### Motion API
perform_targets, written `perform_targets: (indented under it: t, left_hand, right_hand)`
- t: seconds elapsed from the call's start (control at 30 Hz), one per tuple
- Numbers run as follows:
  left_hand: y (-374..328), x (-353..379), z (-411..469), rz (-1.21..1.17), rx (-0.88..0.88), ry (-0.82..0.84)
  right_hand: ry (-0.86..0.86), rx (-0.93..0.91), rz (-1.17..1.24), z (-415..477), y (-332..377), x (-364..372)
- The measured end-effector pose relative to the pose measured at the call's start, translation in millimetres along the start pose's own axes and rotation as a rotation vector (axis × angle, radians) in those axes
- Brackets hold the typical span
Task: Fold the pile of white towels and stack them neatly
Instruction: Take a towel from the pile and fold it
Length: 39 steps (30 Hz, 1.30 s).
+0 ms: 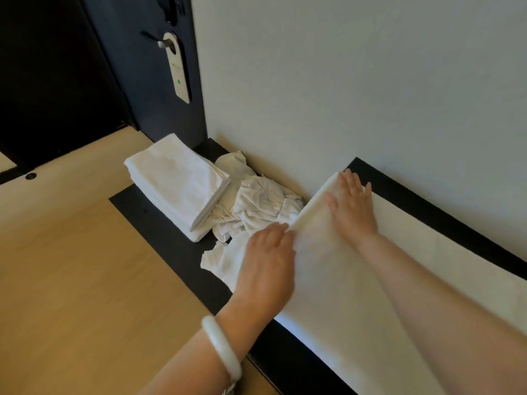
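The white towel being folded point(342, 280) lies flat on the black band of the worktop point(171, 238), close along the foot of the pale wall point(342, 81). It sits directly beneath both hands. The right hand point(353, 206) lies palm down on the towel's far end, fingers straight and spread, pointing towards the wall. The left hand point(268, 260) lies palm down at the towel's near-left edge, with its straight fingertips at the corner of the folded end; it is slightly blurred. Neither grip is clenched, and both are released and pressing flat on the cloth. The towel's long axis runs parallel to the wall. Its short folded end points up and left towards the crumpled pile of unfolded towels point(262, 201), and its length extends down and right until it leaves the view. The pile lies just beyond the left fingertips, between this towel and the neat stack of folded towels point(176, 183), and touches both. The stack stands on the same black band near the dark door point(142, 109), where a door hanger point(178, 67) hangs from the handle. A pale bangle point(222, 346) circles the left wrist.
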<state>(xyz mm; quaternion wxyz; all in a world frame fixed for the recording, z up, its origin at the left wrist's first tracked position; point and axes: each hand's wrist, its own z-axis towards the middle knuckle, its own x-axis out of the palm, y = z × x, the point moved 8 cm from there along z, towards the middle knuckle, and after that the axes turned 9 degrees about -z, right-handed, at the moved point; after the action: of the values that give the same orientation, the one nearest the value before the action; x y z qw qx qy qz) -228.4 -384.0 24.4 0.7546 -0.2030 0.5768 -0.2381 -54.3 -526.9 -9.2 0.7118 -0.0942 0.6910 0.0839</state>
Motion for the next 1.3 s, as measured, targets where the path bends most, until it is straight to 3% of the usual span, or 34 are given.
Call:
perform_targets:
  t: [0.1, 0.17, 0.27, 0.4, 0.5, 0.6, 0.7, 0.83, 1.03, 1.17, 1.3]
  left_hand:
    - [-24.3, 55.0, 20.9, 0.075, 0.134, 0.352]
    - [-20.5, 74.2, 22.8, 0.181, 0.181, 0.470]
    - [-12.4, 80.4, 21.3, 0.222, 0.193, 0.491]
    - [-15.4, 81.6, 19.4, 0.267, 0.210, 0.463]
    - [-15.0, 83.3, 19.2, 0.267, 0.208, 0.467]
    - [-15.9, 83.2, 20.3, 0.251, 0.216, 0.447]
    - [-14.0, 84.6, 18.6, 0.230, 0.243, 0.437]
    - [-8.9, 83.3, 20.3, 0.199, 0.260, 0.412]
    - [-9.8, 82.5, 16.9, 0.194, 0.285, 0.406]
    - [-41.2, 99.2, 21.2, 0.187, 0.218, 0.391]
    - [-140.4, 150.3, -8.4, 0.095, 0.393, 0.495]
  right_hand:
    - [-0.002, 0.131, 0.128, -61.3, 9.4, -3.2]
    - [0.039, 0.164, 0.139, -108.7, 11.9, 10.4]
    - [0.057, 0.223, -0.002, -167.0, -21.9, 23.9]
    - [0.172, 0.528, -0.073, -237.1, -112.0, 18.7]
    - [0.219, 0.687, -0.049, -239.3, -109.9, 12.5]
    - [0.089, 0.507, 0.028, -193.7, -20.4, 6.4]
    - [0.125, 0.357, 0.055, -185.2, 45.7, 16.1]
    - [0.174, 0.449, -0.002, -241.6, -10.2, 16.9]
    - [0.259, 0.760, 0.004, -358.8, -118.6, 14.5]
    - [0.204, 0.681, 0.159, -337.7, -123.4, -3.4]
    - [0.071, 0.484, 0.182, -272.8, -105.5, -10.5]
